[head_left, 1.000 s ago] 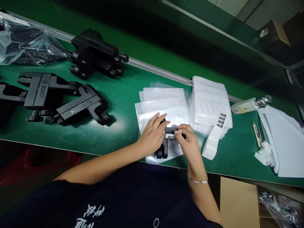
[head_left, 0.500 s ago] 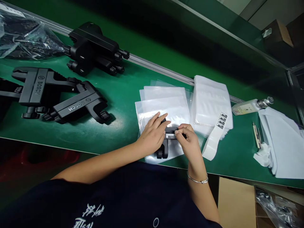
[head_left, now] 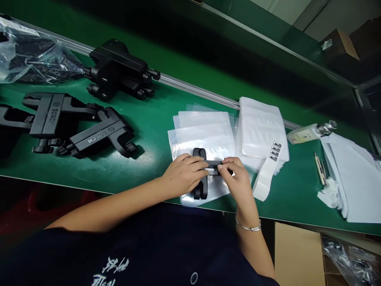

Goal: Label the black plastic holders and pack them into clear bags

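A black clamp-like holder lies on the clear plastic bags, with a small white label on its bar. My left hand grips it from the left, fingers over the bar beside the label. At the bar's right end, my right hand pinches it between thumb and fingers, partly hiding the label's edge. Under the holder, the spread plastic bags reach toward the back of the bench. A strip of printed labels curls to the right of my right hand.
Several similar black holders marked BOSCH lie at left, with more stacked behind. A filled plastic bag sits far left. At right are a bag stack, a bottle, pens, crumpled paper and white sheets.
My left hand has shifted slightly left and down and its fingers have flattened across the holder, uncovering its upper jaw. My right hand keeps its pinch at the bar's end. The view has shifted slightly.
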The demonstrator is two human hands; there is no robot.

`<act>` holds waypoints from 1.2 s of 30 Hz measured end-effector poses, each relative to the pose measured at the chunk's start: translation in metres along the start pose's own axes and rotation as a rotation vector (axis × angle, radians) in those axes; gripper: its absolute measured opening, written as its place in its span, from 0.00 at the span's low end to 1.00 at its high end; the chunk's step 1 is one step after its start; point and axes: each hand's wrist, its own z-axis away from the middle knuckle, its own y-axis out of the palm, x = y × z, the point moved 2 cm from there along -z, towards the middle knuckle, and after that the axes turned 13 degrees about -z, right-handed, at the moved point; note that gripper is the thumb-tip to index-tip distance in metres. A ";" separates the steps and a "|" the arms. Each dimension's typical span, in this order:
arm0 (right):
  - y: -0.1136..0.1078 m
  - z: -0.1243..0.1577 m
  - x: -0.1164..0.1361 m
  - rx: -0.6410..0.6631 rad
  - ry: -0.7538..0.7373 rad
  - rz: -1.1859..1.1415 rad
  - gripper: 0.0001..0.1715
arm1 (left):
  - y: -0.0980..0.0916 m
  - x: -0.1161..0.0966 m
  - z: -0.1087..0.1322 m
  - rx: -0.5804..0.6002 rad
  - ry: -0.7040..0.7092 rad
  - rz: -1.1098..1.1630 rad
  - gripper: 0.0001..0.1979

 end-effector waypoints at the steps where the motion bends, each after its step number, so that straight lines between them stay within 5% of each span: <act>1: -0.008 0.002 -0.004 -0.008 -0.020 -0.003 0.09 | -0.002 0.003 -0.003 0.008 0.044 -0.026 0.14; 6: -0.026 0.009 -0.026 0.226 -0.084 0.109 0.31 | -0.010 0.007 -0.028 0.154 0.231 -0.117 0.11; 14: -0.025 0.003 -0.032 0.250 -0.128 0.163 0.31 | -0.002 -0.016 -0.048 0.251 0.353 -0.203 0.13; 16: -0.023 0.001 -0.030 0.278 -0.171 0.169 0.32 | -0.005 -0.009 -0.039 0.180 0.253 -0.132 0.14; 19: -0.017 0.005 -0.026 0.296 -0.282 0.158 0.30 | -0.017 0.011 -0.017 -0.031 -0.139 0.029 0.20; 21: -0.015 0.012 -0.024 0.229 -0.386 0.170 0.28 | -0.025 0.023 0.001 -0.146 -0.417 0.094 0.20; 23: -0.016 0.024 -0.021 0.095 -0.484 0.193 0.25 | -0.027 0.026 0.013 -0.144 -0.517 0.101 0.17; 26: -0.024 0.043 -0.019 -0.175 -0.473 0.148 0.26 | -0.014 0.012 0.015 0.008 -0.396 0.057 0.15; 31: -0.042 0.059 -0.033 -0.435 -0.067 -0.286 0.26 | 0.032 -0.028 0.001 0.302 -0.001 -0.074 0.22; 36: -0.053 0.065 -0.049 -0.467 0.073 -0.790 0.23 | 0.045 -0.031 0.010 0.225 0.250 -0.201 0.18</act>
